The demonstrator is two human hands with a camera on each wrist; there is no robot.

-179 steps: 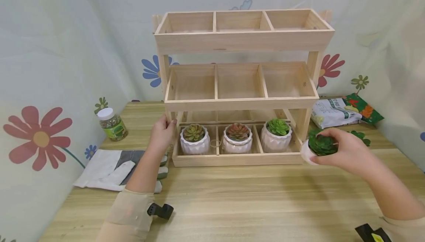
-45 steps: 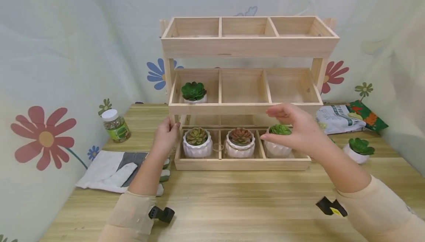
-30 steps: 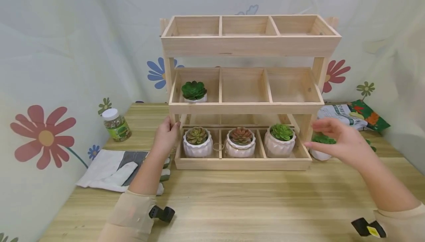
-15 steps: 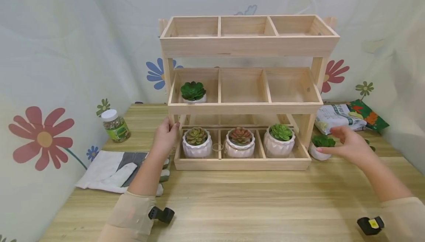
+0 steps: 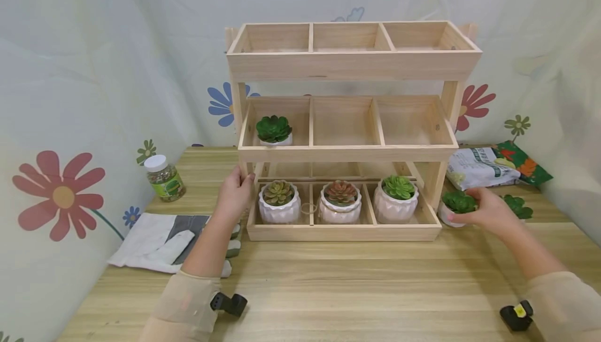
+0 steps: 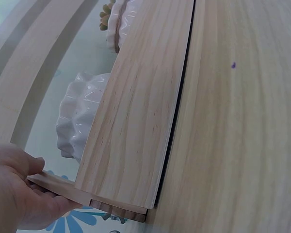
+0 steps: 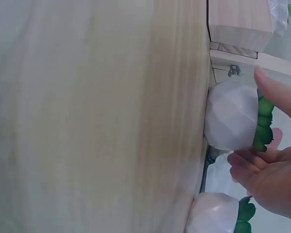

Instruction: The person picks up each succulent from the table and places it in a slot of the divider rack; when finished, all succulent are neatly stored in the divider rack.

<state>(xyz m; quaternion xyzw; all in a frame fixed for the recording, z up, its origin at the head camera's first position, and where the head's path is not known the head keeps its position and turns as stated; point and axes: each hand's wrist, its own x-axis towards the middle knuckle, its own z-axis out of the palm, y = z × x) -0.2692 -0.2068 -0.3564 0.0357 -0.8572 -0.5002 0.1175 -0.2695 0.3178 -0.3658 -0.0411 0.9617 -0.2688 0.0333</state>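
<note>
My left hand (image 5: pixel 235 194) grips the left upright of a three-tier wooden plant stand (image 5: pixel 347 65), thumb in front; in the left wrist view that hand (image 6: pixel 26 189) holds the stand's side piece. At the stand's right, my right hand (image 5: pixel 490 210) spans a small white pot with a green succulent (image 5: pixel 459 203), which stands on the table. In the right wrist view, the thumb and fingers lie on either side of this pot (image 7: pixel 231 116), with a slight gap at the thumb. A dark green succulent (image 5: pixel 274 129) sits in the middle tier's left compartment.
Three white ribbed pots, the middle one holding a reddish succulent (image 5: pixel 340 193), fill the bottom tier. Another green succulent (image 5: pixel 516 206) stands behind my right hand. A printed bag (image 5: pixel 483 167) lies back right; a jar (image 5: pixel 164 178) and work gloves (image 5: pixel 155 240) are left.
The dark green succulent, earlier in my right hand, now sits in the middle tier. My right hand has gone back right and lowered around another potted succulent. My left hand keeps its hold.
</note>
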